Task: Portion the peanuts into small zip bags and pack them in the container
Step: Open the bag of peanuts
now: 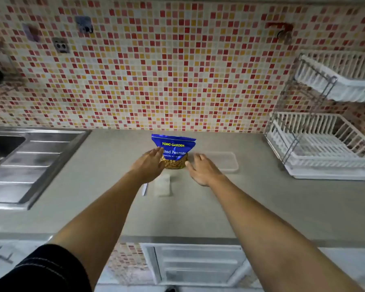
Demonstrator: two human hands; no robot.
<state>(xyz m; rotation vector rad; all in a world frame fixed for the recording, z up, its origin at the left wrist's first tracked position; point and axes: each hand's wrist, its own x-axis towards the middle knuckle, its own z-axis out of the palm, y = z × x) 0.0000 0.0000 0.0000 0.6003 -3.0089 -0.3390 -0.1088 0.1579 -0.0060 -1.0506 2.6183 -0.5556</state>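
Head view: I reach for the peanut bag point(174, 151) on the counter point(261, 197).
My left hand point(151, 165) and right hand point(202, 170) are spread beside it, holding nothing. The container point(226, 162) is right of it, the zip bags point(162, 185) in front. I think I must grip it and open it next.

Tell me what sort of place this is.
Most likely a home kitchen: a stainless steel sink with a ribbed drainboard is set into the grey countertop, a white two-tier dish rack stands at the right, and a red, orange and cream mosaic tile wall runs behind.
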